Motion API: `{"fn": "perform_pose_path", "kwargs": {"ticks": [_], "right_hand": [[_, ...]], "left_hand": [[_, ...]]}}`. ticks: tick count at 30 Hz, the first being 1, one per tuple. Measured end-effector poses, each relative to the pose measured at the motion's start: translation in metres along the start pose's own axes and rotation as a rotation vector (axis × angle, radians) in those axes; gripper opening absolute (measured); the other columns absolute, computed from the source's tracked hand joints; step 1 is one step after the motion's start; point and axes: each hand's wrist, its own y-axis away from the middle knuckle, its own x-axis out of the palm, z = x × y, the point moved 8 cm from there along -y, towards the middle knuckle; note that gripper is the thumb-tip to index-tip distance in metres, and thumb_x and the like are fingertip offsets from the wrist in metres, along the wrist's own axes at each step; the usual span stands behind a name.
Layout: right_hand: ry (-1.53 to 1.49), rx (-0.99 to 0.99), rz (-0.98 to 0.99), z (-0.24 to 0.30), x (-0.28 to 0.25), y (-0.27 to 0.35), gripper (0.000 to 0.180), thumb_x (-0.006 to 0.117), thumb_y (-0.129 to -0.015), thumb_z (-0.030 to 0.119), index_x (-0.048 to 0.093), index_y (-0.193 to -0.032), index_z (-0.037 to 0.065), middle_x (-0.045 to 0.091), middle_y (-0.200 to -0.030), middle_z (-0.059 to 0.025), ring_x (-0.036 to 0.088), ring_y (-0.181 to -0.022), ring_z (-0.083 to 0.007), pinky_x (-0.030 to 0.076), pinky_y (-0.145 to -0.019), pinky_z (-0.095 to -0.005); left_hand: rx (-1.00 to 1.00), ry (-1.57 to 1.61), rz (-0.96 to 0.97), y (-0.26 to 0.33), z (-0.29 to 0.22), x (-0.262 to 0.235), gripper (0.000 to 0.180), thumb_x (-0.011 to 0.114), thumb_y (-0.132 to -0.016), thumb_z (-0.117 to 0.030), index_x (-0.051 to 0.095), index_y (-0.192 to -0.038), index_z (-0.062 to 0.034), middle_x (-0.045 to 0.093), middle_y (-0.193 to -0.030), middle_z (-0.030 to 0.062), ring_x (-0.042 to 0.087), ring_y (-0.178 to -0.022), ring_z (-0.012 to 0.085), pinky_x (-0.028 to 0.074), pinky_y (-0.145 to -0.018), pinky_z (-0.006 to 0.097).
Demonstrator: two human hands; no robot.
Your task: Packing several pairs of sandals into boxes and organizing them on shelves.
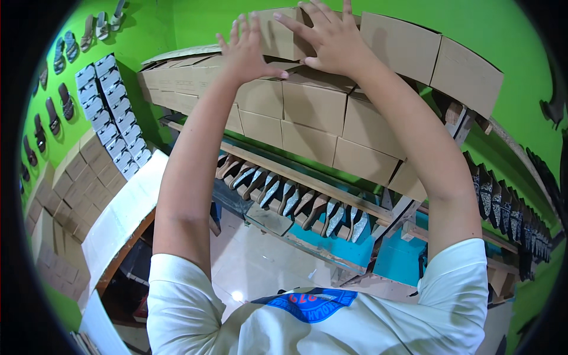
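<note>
Both my arms reach up toward stacked brown cardboard boxes on a shelf. My left hand (244, 53) is open, fingers apart and thumb pointing right, in front of the upper boxes. My right hand (332, 40) is open too, its fingers spread across the upper row. Between the two hands shows a brown cardboard box (277, 40) of that row. A dark gap lies under my right palm, beside this box. Whether either hand touches a box I cannot tell. Below them sits a closed box (313, 106) in the stack's front.
Under the boxes, a rack holds a row of glittery shoes (288, 198). More boxes (402, 44) stand at the upper right, above dark patterned shoes (503, 201). A white-topped table (121, 216) is at left, near stacked boxes (89, 171) and sandals hung on the green wall.
</note>
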Motion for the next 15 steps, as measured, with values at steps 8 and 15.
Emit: {"fn": "perform_pose_path", "kwargs": {"ticks": [8, 15], "right_hand": [[0.057, 0.144, 0.030, -0.018, -0.006, 0.009, 0.090, 0.068, -0.065, 0.038, 0.020, -0.139, 0.025, 0.036, -0.129, -0.0243, 0.030, -0.126, -0.0387, 0.011, -0.098, -0.0674], [0.097, 0.217, 0.134, -0.038, -0.011, 0.027, 0.100, 0.069, -0.060, 0.055, 0.022, -0.137, 0.011, 0.035, -0.132, -0.0207, 0.025, -0.129, -0.0352, 0.004, -0.100, -0.0660]], "left_hand": [[-0.185, 0.367, 0.289, -0.007, 0.036, 0.049, 0.118, 0.073, -0.057, -0.057, 0.007, -0.140, -0.0042, 0.034, -0.137, 0.0210, 0.028, -0.129, 0.0360, 0.006, -0.101, 0.063], [-0.150, 0.593, 0.274, -0.007, 0.013, 0.050, 0.100, 0.068, -0.069, -0.049, 0.013, -0.139, -0.0032, 0.047, -0.126, 0.0182, 0.041, -0.122, 0.0323, 0.015, -0.099, 0.062]]}}
